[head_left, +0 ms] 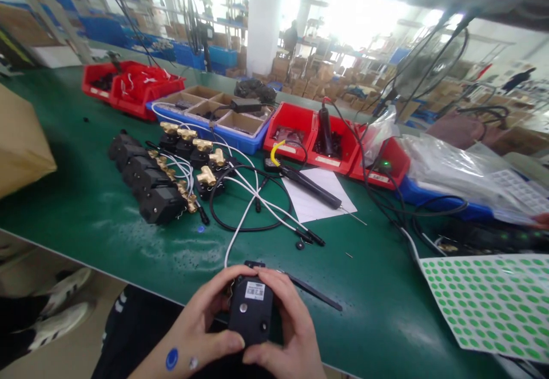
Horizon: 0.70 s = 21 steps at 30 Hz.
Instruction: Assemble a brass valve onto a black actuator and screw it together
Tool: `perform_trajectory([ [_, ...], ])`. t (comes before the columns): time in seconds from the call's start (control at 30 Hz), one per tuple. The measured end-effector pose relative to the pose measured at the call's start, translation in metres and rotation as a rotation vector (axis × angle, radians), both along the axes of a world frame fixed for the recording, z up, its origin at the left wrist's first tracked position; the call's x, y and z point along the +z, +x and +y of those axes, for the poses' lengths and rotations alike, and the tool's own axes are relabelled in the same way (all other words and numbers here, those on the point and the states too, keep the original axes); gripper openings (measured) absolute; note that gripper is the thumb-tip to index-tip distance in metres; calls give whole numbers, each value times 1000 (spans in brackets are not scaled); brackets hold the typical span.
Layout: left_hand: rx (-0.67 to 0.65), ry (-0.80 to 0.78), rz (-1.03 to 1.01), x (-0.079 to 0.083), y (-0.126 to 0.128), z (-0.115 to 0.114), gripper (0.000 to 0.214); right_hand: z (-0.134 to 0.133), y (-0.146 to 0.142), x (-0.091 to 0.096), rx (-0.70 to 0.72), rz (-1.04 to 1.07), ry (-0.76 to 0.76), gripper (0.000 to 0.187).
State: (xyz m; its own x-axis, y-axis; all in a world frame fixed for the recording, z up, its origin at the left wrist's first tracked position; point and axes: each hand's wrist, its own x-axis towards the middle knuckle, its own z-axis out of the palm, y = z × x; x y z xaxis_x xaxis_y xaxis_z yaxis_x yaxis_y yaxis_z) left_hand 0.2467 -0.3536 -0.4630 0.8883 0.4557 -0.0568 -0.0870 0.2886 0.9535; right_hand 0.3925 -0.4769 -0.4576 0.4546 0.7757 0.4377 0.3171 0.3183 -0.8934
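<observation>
Left hand [203, 316] and right hand [298, 327] grip the black labelled housing [252, 314] from opposite sides, at near edge of green table [386, 304]. Long axis runs roughly near–far; neither hand nearer. Underside contact unclear.

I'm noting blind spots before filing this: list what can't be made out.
All in the head view:
Label on the black unit: print too small and blurred.
The unit's underside: turned away, left hand and right hand around its sides.
Brown package: cut off by the left edge.
Green-dotted sheet: cut off by the right edge.
</observation>
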Motion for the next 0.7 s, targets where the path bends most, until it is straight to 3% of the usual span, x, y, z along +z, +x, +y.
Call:
perform_trajectory([
  [0.17, -39, 22, -29, 10, 2, 1, 66, -2, -1, -4, 49, 61, 7, 71],
  [0.43, -15, 59, -35, -7, -4, 0, 82, -9, -1, -7, 66, 29, -40, 73],
  [0.7, 81, -57, 82, 13, -1, -4, 77, -4, -5, -2, 58, 41, -42, 60],
])
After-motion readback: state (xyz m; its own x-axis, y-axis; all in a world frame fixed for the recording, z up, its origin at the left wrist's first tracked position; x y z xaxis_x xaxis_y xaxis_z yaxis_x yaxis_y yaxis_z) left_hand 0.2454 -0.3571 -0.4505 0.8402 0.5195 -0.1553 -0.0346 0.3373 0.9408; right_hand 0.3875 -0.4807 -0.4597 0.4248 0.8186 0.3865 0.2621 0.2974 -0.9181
